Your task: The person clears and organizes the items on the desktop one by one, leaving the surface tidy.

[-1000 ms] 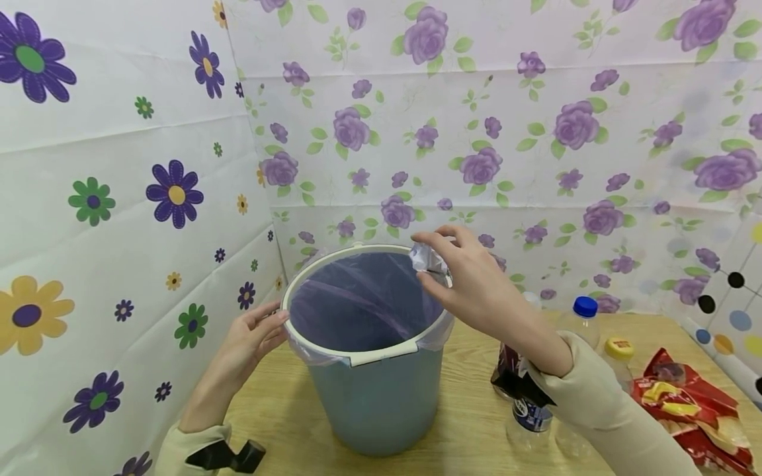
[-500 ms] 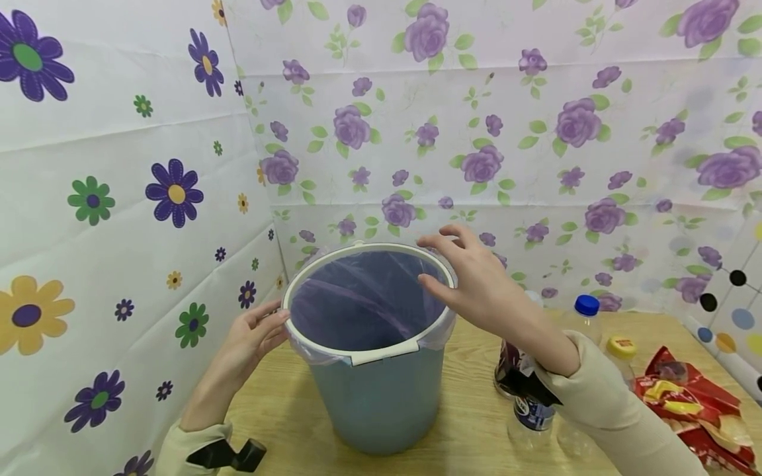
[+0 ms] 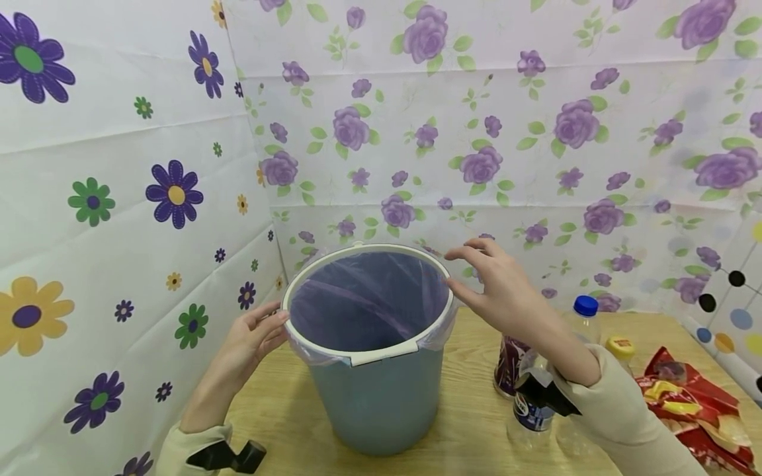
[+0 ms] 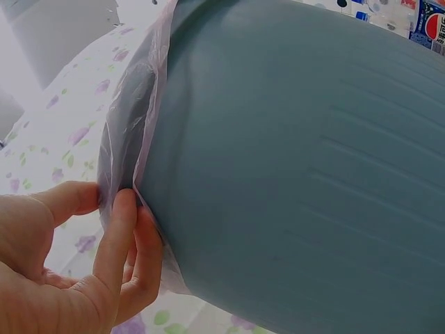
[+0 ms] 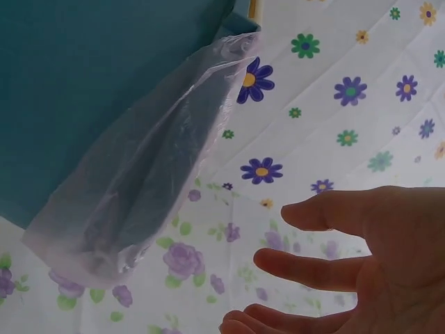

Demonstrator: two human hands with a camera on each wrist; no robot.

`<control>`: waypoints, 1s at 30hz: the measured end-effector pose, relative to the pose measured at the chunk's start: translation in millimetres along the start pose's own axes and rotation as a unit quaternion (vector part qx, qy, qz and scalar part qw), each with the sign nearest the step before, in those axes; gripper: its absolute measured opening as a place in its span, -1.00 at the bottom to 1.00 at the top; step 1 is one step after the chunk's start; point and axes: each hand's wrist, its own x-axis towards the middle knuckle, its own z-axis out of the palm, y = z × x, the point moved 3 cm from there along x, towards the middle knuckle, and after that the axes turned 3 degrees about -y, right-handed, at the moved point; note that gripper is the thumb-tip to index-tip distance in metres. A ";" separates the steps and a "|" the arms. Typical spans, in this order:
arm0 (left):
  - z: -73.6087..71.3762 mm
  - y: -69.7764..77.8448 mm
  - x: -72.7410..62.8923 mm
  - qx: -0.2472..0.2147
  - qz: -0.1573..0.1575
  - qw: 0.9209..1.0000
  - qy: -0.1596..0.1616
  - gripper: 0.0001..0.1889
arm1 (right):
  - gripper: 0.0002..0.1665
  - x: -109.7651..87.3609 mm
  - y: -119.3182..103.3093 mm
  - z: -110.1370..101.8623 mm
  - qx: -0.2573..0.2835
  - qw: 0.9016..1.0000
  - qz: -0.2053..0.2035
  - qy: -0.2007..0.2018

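Note:
A blue-grey trash can [image 3: 383, 403] with a cream rim ring stands on the wooden table, lined with a thin translucent purple bag [image 3: 438, 334] folded over its edge. My left hand [image 3: 247, 344] pinches the can's left rim. In the left wrist view the thumb and fingers [image 4: 113, 236] of that hand lie on either side of the bag-covered edge. Just beyond the right side of the rim hovers my right hand [image 3: 500, 287], its thumb and fingers spread around nothing. The right wrist view shows those fingers [image 5: 313, 270] apart from the overhanging bag [image 5: 139, 188].
To the right, partly behind the right forearm, are a blue-capped clear bottle [image 3: 585, 317], a yellow-capped bottle [image 3: 620, 349], a dark purple can [image 3: 508, 367] and a bottle with a blue label [image 3: 532, 413]. A red snack bag [image 3: 693, 403] lies farther right. Floral sheets [image 3: 381, 132] enclose the table.
A crumpled white wad in my right hand was let go over the can and is out of sight. That hand then moved right and slightly down, off the rim. The left hand stayed put.

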 end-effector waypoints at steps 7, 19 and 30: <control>0.4 -0.3 0.2 -0.008 0.000 1.000 -0.003 -0.30 | -0.56 -15.8 14.7 1.3 0.005 1.000 0.018 0.009; 0.0 -0.8 0.9 -0.004 0.002 1.000 -0.008 -0.30 | -0.57 -45.3 45.4 1.6 -0.026 0.998 0.064 0.012; -0.2 -0.8 0.8 0.002 0.001 1.000 -0.013 -0.29 | -0.52 -64.3 67.7 -4.7 -0.036 0.994 0.096 -0.036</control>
